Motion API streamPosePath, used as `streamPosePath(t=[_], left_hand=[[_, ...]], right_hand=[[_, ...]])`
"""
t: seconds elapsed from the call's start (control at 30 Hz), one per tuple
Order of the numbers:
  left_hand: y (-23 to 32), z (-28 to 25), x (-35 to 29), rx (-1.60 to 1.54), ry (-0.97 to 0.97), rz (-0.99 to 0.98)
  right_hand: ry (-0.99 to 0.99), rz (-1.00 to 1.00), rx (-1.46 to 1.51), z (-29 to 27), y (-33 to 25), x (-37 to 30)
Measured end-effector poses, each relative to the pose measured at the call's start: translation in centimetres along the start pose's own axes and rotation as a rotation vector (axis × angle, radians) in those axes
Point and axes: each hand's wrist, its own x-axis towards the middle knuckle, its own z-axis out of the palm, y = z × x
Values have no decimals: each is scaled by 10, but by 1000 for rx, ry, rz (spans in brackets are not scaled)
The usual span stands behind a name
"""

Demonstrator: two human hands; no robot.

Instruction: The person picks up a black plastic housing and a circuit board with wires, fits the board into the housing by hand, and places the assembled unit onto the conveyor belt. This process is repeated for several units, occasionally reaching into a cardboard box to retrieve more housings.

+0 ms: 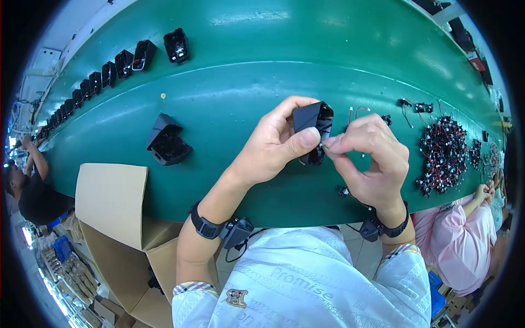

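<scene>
My left hand (268,145) is closed around a black plastic housing (307,117), its thumb laid across the near side of the open face. The housing is held above the green table, its hollow side turned to the right. At that opening, my right hand (377,156) pinches with thumb and index finger; what lies between the fingertips is too small to make out. Red wires with white connectors (358,111) show just beyond the right hand, partly hidden by it. A second black housing (168,141) rests on the table to the left, opening visible.
Several black housings (143,54) form a curved row at the far left. A heap of small black parts with red wires (444,153) covers the right side. An open cardboard box (112,199) stands at the near left edge. People sit at the left (44,199) and right (456,249).
</scene>
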Motion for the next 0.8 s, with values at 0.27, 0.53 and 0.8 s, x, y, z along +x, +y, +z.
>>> streamPosePath(t=[0.27,0.53,0.8], left_hand=[[2,3,-1,-24,43,-76],[-2,1,-1,89,63,-105],[-2,0,-1,17,-1,24]], right_hand=[[-4,-148,-136,1,-3,-2],[-60,-261,-206,-3,2,-3],[-76,111,283,-2,3,-2]])
